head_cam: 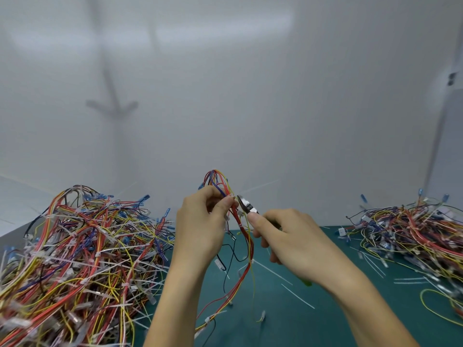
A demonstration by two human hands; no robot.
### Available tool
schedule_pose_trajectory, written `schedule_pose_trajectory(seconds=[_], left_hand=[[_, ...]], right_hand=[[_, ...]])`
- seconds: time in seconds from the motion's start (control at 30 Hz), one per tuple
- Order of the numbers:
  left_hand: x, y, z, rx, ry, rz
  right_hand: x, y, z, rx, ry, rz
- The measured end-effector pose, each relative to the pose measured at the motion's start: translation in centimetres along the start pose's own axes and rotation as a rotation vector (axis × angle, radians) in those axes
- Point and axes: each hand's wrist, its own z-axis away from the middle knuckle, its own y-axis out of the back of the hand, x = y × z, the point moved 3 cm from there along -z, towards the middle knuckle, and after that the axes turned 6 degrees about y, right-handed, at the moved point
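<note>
Cutting step. My left hand [200, 229] pinches the wire bundle [244, 236] above the middle of the mat [288, 309], toward its back edge. My right hand [288, 236] is wrapped round the cutters [246, 206], tip at the bundle, probably on a tie [234, 196]; it's blurry. The bundle's long axis is near vertical, loop up, tails trailing onto the mat. Next: snip the tie only, sparing the wires.

Free passage: the green mat [288, 329] between a tall wire heap [82, 246] at left and a lower wire heap [413, 234] at right. A dangling harness [246, 246] crosses its middle; loose cable ties [298, 296] litter it; a white wall [250, 108] closes the far side.
</note>
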Motion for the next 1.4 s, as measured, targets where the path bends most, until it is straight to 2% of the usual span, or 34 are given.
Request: schedule_pose_trajectory(seconds=[1.4], left_hand=[[0.50, -0.56, 0.46, -0.014, -0.004, -0.031]], right_hand=[[-0.36, 0.65, 0.40, 0.010, -0.003, 0.060]])
